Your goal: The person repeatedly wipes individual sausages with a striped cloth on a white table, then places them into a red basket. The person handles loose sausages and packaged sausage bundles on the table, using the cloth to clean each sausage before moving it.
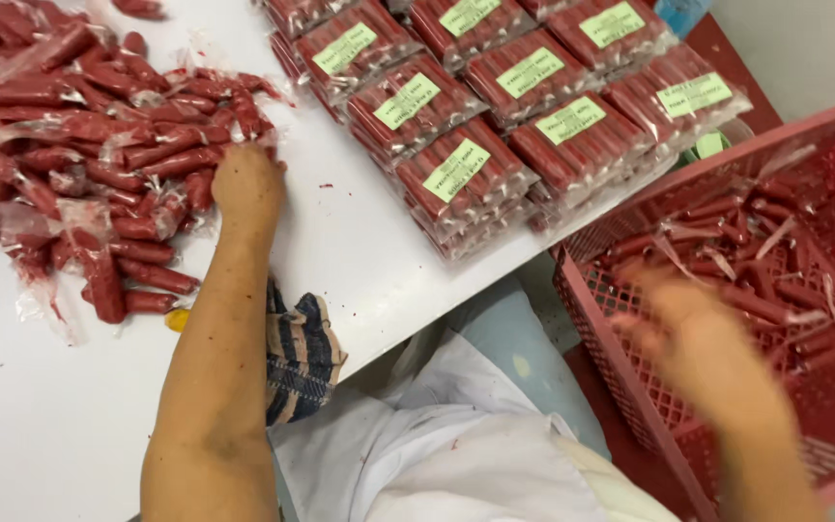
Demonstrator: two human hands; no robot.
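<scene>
My left hand (244,184) reaches into a heap of loose red sausages in clear wrappers (79,155) on the white table (359,242); its fingers are buried among them, so the grip is hidden. My right hand (693,333) is blurred with motion over the pink plastic crate (601,319) at the right, fingers apart, nothing visibly in it. The crate holds more red sausages (765,280).
Flat packs of red sausages with green labels (495,106) lie in rows and stacks at the table's far right. A striped cloth (302,353) hangs at the table's near edge. A small yellow bit (177,319) lies by the heap. White clothing covers my lap.
</scene>
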